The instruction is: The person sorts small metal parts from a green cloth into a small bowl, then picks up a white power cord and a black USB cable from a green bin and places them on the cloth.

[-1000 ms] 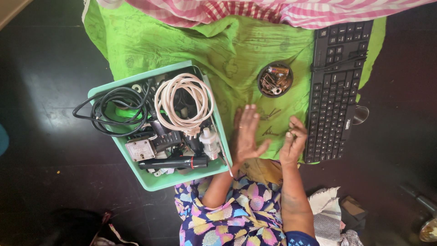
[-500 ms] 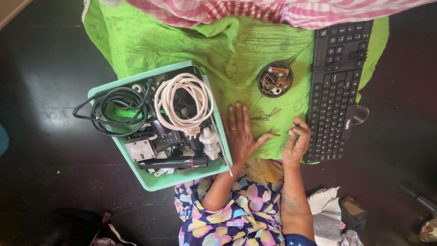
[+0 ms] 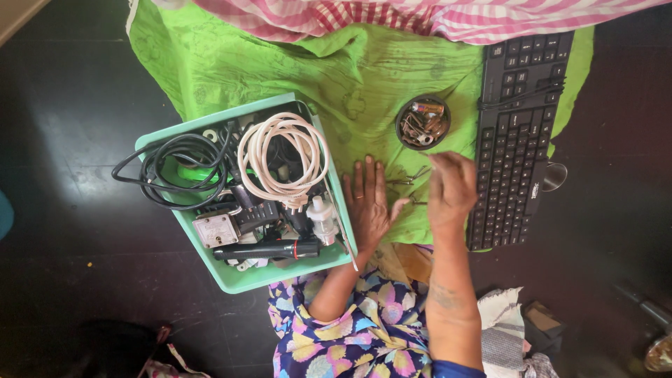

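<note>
Left hand (image 3: pixel 369 203): centre of frame, palm down and fingers spread flat on the green cloth (image 3: pixel 350 77), grasping nothing.
Right hand (image 3: pixel 451 187): just right of centre, raised, seen from the back; whether its fingers pinch anything cannot be told.
Small metal pieces (image 3: pixel 413 176): loose on the cloth between the two hands, below the dark bowl (image 3: pixel 423 122) of similar rusty bits.
Handling: judged light, stiff, thin and easily scattered; best pinched singly at the tips.
Surroundings: teal bin (image 3: pixel 280 274) of cables at left; black keyboard (image 3: pixel 518 133) at right.
</note>
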